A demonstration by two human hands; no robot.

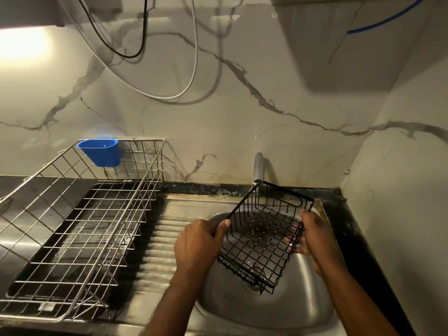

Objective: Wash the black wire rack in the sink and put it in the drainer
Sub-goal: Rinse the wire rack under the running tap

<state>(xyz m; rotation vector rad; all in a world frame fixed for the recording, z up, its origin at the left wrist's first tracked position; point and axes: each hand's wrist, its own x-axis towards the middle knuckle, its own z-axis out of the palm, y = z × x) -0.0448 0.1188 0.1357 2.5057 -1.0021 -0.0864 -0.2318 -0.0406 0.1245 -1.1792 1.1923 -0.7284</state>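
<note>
The black wire rack (pixel 263 235), a small basket, hangs tilted over the round steel sink (pixel 298 306), right under the tap (pixel 258 166). My left hand (pixel 197 243) grips its left rim. My right hand (pixel 312 235) holds its right side, fingers wrapped under the wires. A thin stream of water seems to fall from the tap into the basket. The silver wire drainer (pixel 80 229) stands to the left on a black tray and holds no dishes.
A blue plastic cup (pixel 100 151) hangs on the drainer's back rim. The ribbed steel draining board (pixel 160 241) lies between drainer and sink. Cables (pixel 194 69) dangle along the marble wall. A black counter edge (pixel 349 238) borders the sink on the right.
</note>
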